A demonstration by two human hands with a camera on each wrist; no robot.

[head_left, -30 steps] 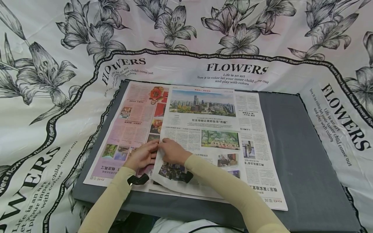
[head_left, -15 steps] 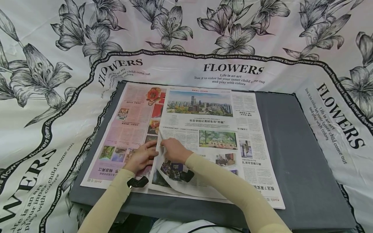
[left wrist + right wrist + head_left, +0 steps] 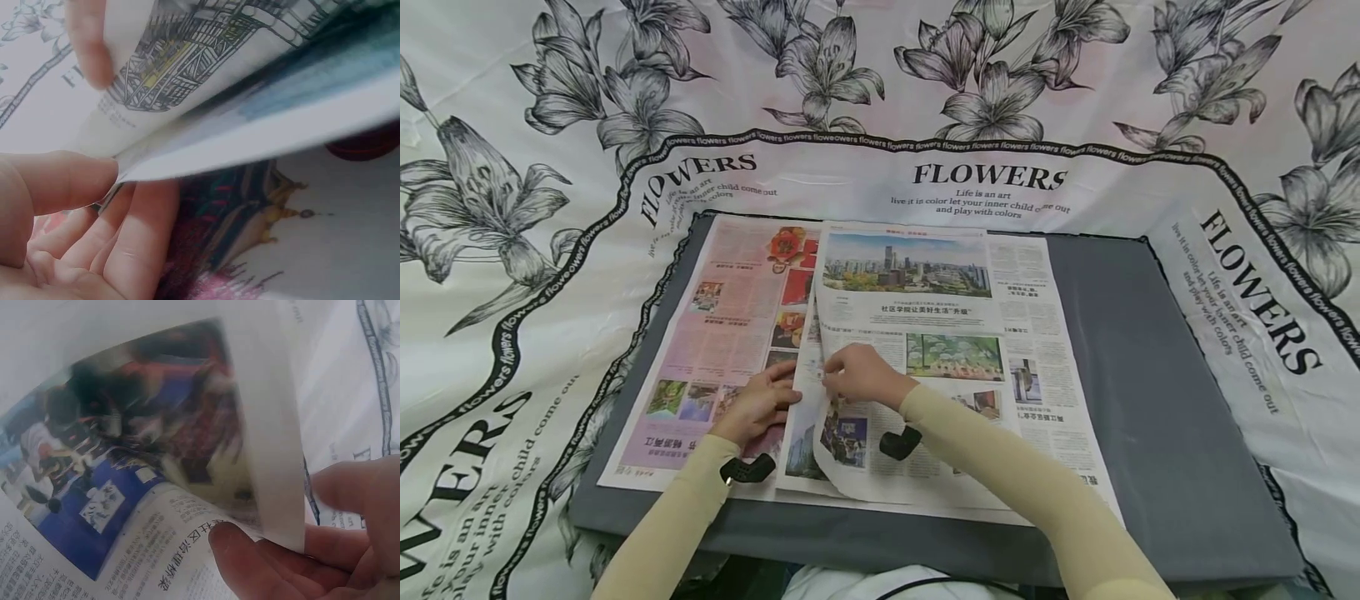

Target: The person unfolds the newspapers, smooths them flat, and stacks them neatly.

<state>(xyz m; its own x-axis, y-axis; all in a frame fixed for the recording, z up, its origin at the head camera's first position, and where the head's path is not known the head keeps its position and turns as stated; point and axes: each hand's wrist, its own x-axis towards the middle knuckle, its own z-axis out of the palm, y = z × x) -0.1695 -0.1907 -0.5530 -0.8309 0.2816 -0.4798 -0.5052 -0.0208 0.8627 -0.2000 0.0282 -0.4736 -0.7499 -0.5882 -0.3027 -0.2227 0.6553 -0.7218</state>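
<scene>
A newspaper [image 3: 940, 321] lies spread on the dark grey table, its left page tinted pink and its right pages full of photos and print. My right hand [image 3: 865, 373] pinches the left edge of the top sheet [image 3: 269, 444], which curves up off the pages below. With thumb and fingers, my left hand [image 3: 758, 408] grips the edge of the sheet underneath [image 3: 250, 150], lifted over the pink page. A gap shows between the two sheets in the left wrist view, where a fingertip of the right hand [image 3: 90, 47] also appears.
The grey tabletop [image 3: 1172, 400] extends to the right of the newspaper. A white cloth [image 3: 985, 179] printed with black flowers and lettering surrounds the table on the far side and both sides. A black cable [image 3: 940, 581] runs below the front edge.
My right hand has moved right with the top sheet's edge, parting it from the sheet beneath. The left hand stays near the same spot on the paper. The view has shifted slightly.
</scene>
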